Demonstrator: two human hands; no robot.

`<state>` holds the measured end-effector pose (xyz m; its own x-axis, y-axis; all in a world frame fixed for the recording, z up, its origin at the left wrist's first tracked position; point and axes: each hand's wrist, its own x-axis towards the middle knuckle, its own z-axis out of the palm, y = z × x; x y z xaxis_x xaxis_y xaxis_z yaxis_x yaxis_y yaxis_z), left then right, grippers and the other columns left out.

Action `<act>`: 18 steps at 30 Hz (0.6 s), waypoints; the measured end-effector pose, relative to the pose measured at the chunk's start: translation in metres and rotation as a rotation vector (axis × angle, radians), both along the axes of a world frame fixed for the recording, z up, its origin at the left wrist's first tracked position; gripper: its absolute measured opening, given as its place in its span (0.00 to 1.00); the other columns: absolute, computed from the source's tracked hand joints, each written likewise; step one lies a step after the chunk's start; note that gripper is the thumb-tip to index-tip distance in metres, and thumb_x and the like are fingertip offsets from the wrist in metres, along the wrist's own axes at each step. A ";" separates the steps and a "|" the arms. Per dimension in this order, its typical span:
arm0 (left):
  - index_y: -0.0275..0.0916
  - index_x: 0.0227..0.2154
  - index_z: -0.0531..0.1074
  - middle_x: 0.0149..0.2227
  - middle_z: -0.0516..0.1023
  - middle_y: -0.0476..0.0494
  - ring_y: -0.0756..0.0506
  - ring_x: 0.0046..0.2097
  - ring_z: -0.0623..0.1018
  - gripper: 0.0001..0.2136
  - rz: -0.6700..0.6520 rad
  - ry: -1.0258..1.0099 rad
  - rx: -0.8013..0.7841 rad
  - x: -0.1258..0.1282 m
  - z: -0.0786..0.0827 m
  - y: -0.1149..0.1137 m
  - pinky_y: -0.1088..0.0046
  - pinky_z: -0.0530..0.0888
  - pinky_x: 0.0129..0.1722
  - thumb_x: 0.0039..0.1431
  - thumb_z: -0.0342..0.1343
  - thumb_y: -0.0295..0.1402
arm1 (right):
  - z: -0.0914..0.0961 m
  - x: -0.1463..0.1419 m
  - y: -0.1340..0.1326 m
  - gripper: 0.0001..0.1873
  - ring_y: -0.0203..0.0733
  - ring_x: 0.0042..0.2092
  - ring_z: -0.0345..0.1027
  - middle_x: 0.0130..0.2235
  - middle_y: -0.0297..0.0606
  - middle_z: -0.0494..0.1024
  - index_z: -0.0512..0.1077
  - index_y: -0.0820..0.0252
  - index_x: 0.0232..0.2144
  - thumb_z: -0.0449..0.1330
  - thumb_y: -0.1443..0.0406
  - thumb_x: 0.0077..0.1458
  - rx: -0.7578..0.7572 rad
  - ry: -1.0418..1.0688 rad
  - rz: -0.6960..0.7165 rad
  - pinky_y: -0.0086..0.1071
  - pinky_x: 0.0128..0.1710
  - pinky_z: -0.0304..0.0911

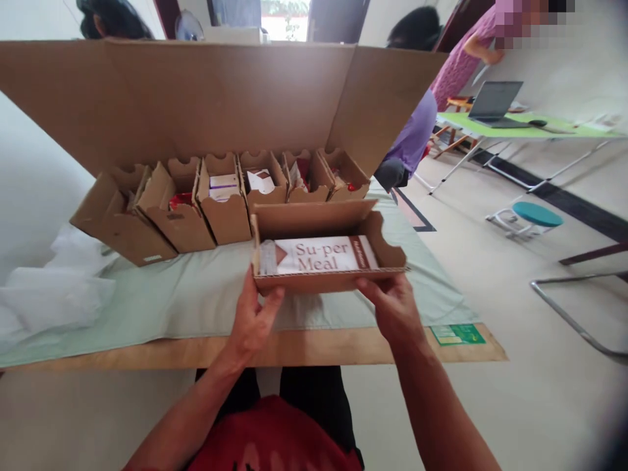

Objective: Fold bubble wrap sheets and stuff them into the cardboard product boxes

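Between my two hands is a long open cardboard box (309, 282), held level over the front part of the table. Inside it lies a white packet (321, 254) printed "Su-per Meal", with a brown band at its right end. My left hand (255, 320) grips the box's left end, thumb on the near wall and fingers out of sight behind or below. At the right end my right hand (396, 307) holds it the same way, thumb against the near wall. The undersides of both grips are hidden by the box.
Behind stand several upright cardboard boxes (226, 212) with packets inside, before a tall cardboard panel (226, 104). Crumpled translucent plastic (59, 281) lies left on the pale green cloth (196, 288). Other people are beyond; a green table (530, 131) with a laptop (498, 101) stands right.
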<state>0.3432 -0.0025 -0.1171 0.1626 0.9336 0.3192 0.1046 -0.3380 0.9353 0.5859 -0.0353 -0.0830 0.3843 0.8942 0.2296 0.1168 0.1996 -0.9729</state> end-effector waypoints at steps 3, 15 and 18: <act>0.42 0.66 0.59 0.63 0.72 0.34 0.39 0.61 0.75 0.27 -0.052 0.007 -0.042 -0.002 -0.006 -0.012 0.58 0.74 0.61 0.70 0.53 0.47 | -0.007 0.000 -0.017 0.27 0.52 0.57 0.73 0.51 0.43 0.81 0.73 0.56 0.49 0.73 0.52 0.50 -0.025 -0.023 -0.051 0.47 0.62 0.65; 0.43 0.72 0.50 0.72 0.59 0.33 0.33 0.71 0.62 0.35 -0.076 0.005 -0.077 0.010 0.013 -0.030 0.47 0.59 0.71 0.66 0.57 0.41 | -0.006 0.024 -0.015 0.31 0.57 0.56 0.74 0.51 0.43 0.82 0.75 0.53 0.48 0.77 0.51 0.44 0.020 0.094 -0.022 0.50 0.60 0.66; 0.41 0.74 0.42 0.74 0.53 0.32 0.32 0.73 0.56 0.41 -0.170 0.075 -0.106 0.027 -0.006 -0.057 0.46 0.57 0.72 0.64 0.59 0.37 | -0.018 0.052 -0.025 0.29 0.59 0.55 0.74 0.50 0.43 0.82 0.77 0.53 0.45 0.77 0.51 0.42 -0.076 0.118 0.017 0.52 0.59 0.67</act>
